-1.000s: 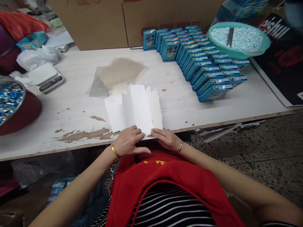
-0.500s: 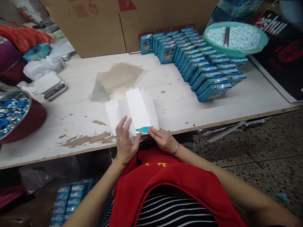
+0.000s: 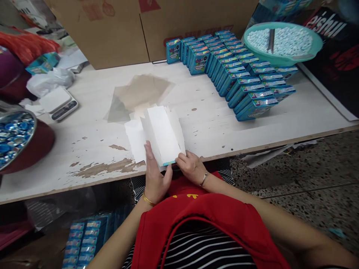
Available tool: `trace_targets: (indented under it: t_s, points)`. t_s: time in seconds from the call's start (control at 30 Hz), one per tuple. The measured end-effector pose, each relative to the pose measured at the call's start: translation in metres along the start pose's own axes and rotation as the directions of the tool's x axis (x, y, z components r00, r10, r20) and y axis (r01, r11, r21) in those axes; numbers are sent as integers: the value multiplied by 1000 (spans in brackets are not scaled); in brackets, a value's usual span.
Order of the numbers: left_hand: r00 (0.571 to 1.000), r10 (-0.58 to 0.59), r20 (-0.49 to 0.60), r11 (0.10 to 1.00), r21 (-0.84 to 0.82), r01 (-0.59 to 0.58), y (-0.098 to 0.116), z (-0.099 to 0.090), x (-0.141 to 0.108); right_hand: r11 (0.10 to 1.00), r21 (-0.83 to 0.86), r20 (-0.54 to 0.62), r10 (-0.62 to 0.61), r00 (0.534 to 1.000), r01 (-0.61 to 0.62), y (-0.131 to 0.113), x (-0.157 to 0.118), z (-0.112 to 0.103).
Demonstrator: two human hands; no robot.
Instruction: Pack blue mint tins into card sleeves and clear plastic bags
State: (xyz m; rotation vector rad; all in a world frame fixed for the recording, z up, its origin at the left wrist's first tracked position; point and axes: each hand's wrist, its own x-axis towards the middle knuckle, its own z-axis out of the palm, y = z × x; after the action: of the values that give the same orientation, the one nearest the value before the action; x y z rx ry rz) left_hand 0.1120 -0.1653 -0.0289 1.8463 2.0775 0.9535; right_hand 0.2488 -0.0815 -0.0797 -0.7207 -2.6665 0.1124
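1. The carton [image 3: 161, 130] lies at the table's [image 3: 207, 138] near edge, in front of the person, its long white panels opened upward and a thin blue strip showing along its near end.
2. The left hand [image 3: 155, 179] stands at the carton's near left side, thumb and fingers spread apart, the thumb by the blue strip.
3. The right hand [image 3: 193, 167] rests on the near right corner, fingers curled and together — whether the thumb grips from below, I cannot tell.
4. The red pot [image 3: 42, 147] at far left holds a heap of blue and silver wrapped sweets [image 3: 17, 138].
5. The turquoise basin [image 3: 291, 59] at far right holds small pale-blue pieces [image 3: 288, 41], with a metal bar [image 3: 271, 39] standing among them.
6. Blue packs [image 3: 228, 71] stand upright in close rows near the basin — their contents hidden.
7. Behind them is a big brown box [image 3: 106, 41]; its inside is out of sight.
8. More packs [image 3: 84, 243] sit below the table.
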Motion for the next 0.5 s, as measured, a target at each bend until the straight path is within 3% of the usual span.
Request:
trace_targets:
  t_s: [0.03, 0.1, 0.17, 0.2, 0.27, 0.4, 0.5]
  points:
    - [999, 16, 35, 996, 88, -19, 6, -9, 8, 1000, -6, 2, -3, 1000, 3, 0, 1, 0]
    - [958, 35, 284, 953, 278, -117, 17, -21, 25, 1000, -20, -6, -2, 1000, 2, 0, 1, -1]
    - [806, -25, 592, 892, 377, -249, 25, -23, 40, 999, -43, -25, 13, 1000, -14, -1, 1, 0]
    - [734, -70, 675, 869, 402, -287, 27, -21, 46, 998, -53, -41, 19, 999, -21, -1, 1, 0]
    - [669, -124, 733, 852, 425, -307, 27, -14, 57, 998, -61, -78, 21, 997, -26, -1, 0, 1]
    - [651, -207, 730, 878, 433, -206, 20, -1, 74, 998, -24, -147, 49, 988, -53, 0, -2, 7]
    - [587, -220, 779, 920, 366, -141, 12, 1, 87, 996, 23, -169, 90, 981, -87, 0, -3, 14]
